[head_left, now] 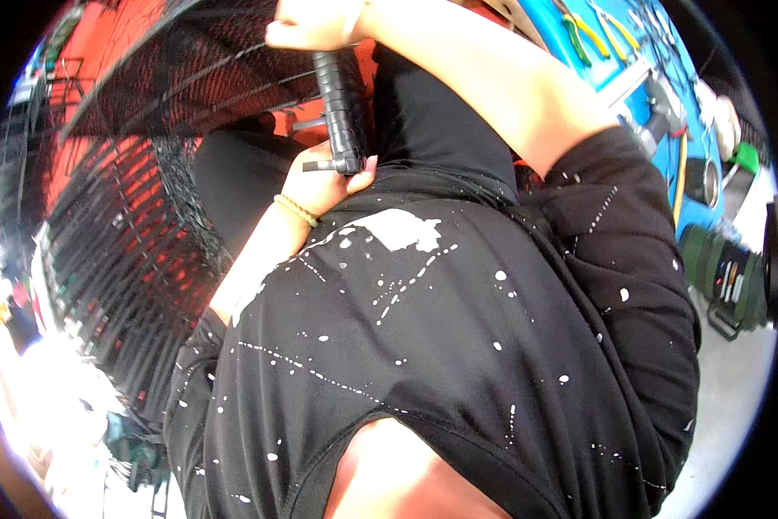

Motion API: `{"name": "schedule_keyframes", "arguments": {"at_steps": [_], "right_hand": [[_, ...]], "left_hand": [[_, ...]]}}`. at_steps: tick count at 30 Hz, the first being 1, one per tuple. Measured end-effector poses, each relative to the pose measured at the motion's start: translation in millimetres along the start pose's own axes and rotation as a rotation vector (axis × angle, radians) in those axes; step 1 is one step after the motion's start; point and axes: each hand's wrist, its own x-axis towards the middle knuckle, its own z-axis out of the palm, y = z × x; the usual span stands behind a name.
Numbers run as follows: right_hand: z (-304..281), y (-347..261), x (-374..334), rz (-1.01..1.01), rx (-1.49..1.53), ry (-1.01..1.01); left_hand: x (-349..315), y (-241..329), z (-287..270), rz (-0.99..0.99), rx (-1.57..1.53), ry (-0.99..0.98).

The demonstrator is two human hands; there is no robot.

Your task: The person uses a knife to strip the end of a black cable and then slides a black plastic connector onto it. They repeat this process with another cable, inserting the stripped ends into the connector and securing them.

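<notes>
A black bar wound with flat black strip (340, 104) stands in front of me, between my legs. My left hand (324, 183), with a beaded bracelet at the wrist, is closed around its near end, where a short strip end (320, 166) sticks out sideways. At the upper edge my right hand (313, 24) is above the bar's far end. Its fingers look curled, but the picture's edge cuts them off, so whatever they hold is hidden. A large black woven piece of strips (138, 268) lies along my left side and beyond the bar.
On the right a blue worktop (571, 43) carries yellow-handled pliers (618, 35), green-handled pliers (577, 41), a grey tool (662, 112) and a round metal piece (711, 182). Below it stands a dark green and black bag-like object (725, 272). Red floor (103, 43) shows at the far left.
</notes>
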Motion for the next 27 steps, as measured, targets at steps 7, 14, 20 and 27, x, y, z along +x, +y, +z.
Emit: {"name": "schedule_keyframes", "arguments": {"at_steps": [7, 14, 20, 27], "right_hand": [[10, 24, -26, -0.063, -0.057, 0.366], [36, 34, -9, -0.091, -0.407, 0.350], [9, 48, -26, 0.219, 0.097, 0.318], [-8, 56, -60, 0.358, 0.317, 0.138]], "left_hand": [[-8, -25, -30, -0.307, -0.180, 0.102], [2, -72, -53, -0.426, -0.569, 0.427], [48, -69, -59, -0.241, -0.630, 0.497], [65, -52, -33, -0.061, -0.426, 0.699]]}}
